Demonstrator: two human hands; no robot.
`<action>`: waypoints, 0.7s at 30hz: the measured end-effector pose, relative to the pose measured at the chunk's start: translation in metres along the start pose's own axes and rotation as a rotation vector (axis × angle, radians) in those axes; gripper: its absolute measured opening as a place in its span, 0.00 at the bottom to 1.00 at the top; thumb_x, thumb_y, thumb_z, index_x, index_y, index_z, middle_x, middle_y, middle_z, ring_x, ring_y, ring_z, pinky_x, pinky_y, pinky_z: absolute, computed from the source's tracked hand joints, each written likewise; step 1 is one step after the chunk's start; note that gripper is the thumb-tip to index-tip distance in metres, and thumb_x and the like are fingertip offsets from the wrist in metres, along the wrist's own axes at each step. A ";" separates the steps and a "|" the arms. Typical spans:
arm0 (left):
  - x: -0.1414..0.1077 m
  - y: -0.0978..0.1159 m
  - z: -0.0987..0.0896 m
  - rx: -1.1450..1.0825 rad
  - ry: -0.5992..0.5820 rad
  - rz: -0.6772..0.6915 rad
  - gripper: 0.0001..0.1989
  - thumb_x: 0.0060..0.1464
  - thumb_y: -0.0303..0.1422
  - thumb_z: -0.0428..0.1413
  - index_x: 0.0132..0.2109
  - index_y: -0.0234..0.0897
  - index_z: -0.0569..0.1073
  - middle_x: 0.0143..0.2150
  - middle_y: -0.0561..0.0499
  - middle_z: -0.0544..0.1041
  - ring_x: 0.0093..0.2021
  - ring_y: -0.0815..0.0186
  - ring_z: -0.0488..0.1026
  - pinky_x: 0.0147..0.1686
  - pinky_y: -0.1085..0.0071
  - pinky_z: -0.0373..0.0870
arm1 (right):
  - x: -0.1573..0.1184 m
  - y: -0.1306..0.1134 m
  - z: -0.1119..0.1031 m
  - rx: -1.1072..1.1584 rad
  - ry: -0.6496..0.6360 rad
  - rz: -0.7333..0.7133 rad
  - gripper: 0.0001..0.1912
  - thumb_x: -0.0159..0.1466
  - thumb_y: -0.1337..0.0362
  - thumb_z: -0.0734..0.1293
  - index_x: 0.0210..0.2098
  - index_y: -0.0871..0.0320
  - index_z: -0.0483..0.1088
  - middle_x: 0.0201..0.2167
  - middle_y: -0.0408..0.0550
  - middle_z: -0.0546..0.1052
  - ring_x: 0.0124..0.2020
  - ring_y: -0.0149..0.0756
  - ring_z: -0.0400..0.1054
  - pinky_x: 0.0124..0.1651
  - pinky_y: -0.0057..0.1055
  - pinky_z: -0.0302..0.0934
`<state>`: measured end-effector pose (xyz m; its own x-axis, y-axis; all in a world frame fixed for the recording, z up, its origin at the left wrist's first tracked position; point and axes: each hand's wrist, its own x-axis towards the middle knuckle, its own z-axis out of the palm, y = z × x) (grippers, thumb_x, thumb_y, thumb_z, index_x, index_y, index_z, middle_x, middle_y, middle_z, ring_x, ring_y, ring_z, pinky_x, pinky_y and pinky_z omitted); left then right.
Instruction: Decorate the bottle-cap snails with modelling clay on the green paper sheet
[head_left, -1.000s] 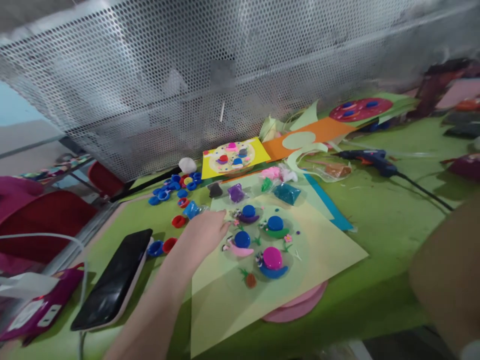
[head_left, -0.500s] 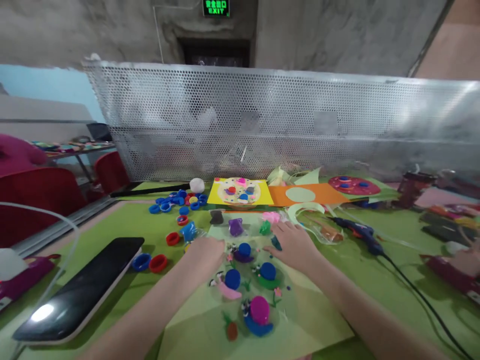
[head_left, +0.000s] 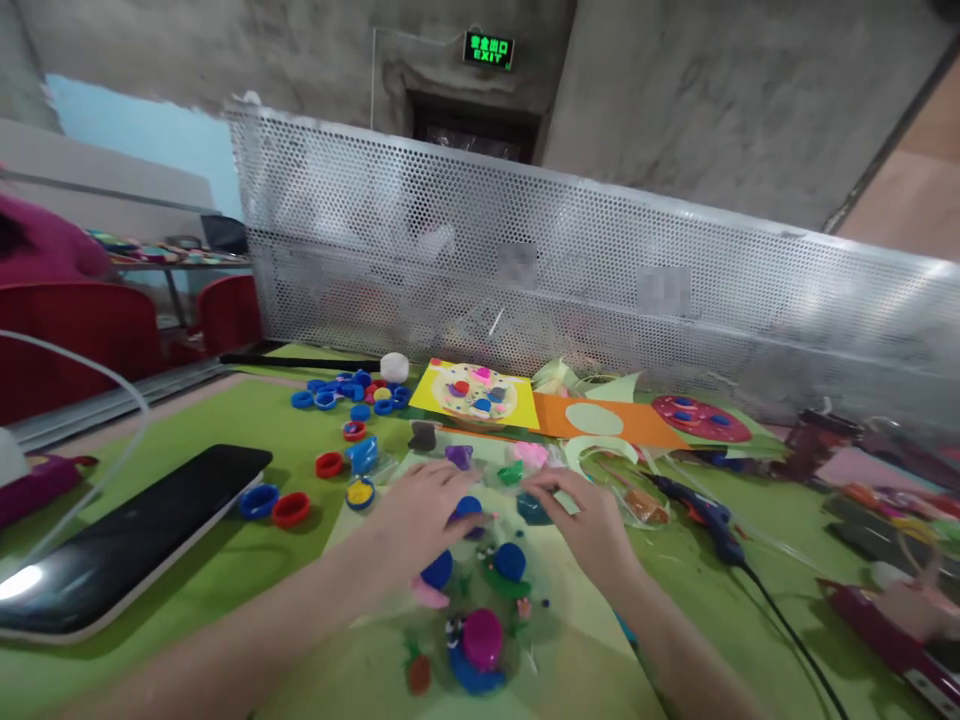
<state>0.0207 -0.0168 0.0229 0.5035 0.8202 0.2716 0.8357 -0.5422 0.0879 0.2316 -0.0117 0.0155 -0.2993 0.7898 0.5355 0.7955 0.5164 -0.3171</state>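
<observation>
A pale green sheet lies in front of me with clay snails on it, their shells made of bottle caps: a magenta one (head_left: 481, 640) nearest me and blue ones (head_left: 510, 562) farther up. My left hand (head_left: 431, 505) hovers over the sheet's upper left, fingers apart, partly covering two blue-capped snails. My right hand (head_left: 585, 505) is at the upper right with curled fingers beside a dark teal packet (head_left: 533, 508); whether it grips the packet is unclear. Just beyond the hands lie green clay (head_left: 511, 473), pink clay (head_left: 529, 454) and purple clay (head_left: 459, 457).
A black device (head_left: 135, 540) and loose caps (head_left: 291, 510) are at the left. Behind lie a yellow card (head_left: 420, 400) and an orange sheet (head_left: 645, 424). A glue gun (head_left: 709, 515) with its cord is at the right, before a perforated metal screen (head_left: 450, 270).
The view has tilted and shifted. My left hand has moved inward over the snails with its fingers spread. My right hand has drawn back from the pink clay, uncovering more of the teal packet.
</observation>
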 end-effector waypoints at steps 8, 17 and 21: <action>-0.010 0.020 0.006 -0.150 0.119 0.210 0.10 0.57 0.36 0.53 0.34 0.33 0.71 0.32 0.49 0.77 0.36 0.63 0.73 0.38 0.66 0.68 | -0.005 -0.016 -0.005 0.549 0.116 -0.205 0.05 0.57 0.69 0.68 0.29 0.53 0.76 0.28 0.43 0.80 0.31 0.33 0.73 0.36 0.30 0.65; -0.010 0.015 0.013 -0.057 0.429 0.478 0.18 0.63 0.31 0.43 0.25 0.35 0.66 0.20 0.54 0.70 0.24 0.67 0.64 0.27 0.69 0.55 | -0.004 -0.022 -0.014 0.614 -0.032 -0.309 0.07 0.59 0.61 0.67 0.36 0.53 0.76 0.28 0.45 0.79 0.34 0.34 0.72 0.37 0.29 0.67; -0.008 0.013 0.013 -0.081 0.484 0.491 0.17 0.62 0.32 0.46 0.24 0.36 0.65 0.19 0.57 0.69 0.23 0.69 0.62 0.29 0.68 0.53 | -0.003 -0.017 -0.012 0.676 -0.126 -0.383 0.13 0.63 0.59 0.62 0.45 0.51 0.72 0.32 0.47 0.79 0.35 0.33 0.71 0.39 0.30 0.68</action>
<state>0.0307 -0.0281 0.0095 0.6492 0.3130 0.6932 0.5074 -0.8572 -0.0882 0.2249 -0.0265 0.0287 -0.5777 0.5270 0.6234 0.1444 0.8176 -0.5574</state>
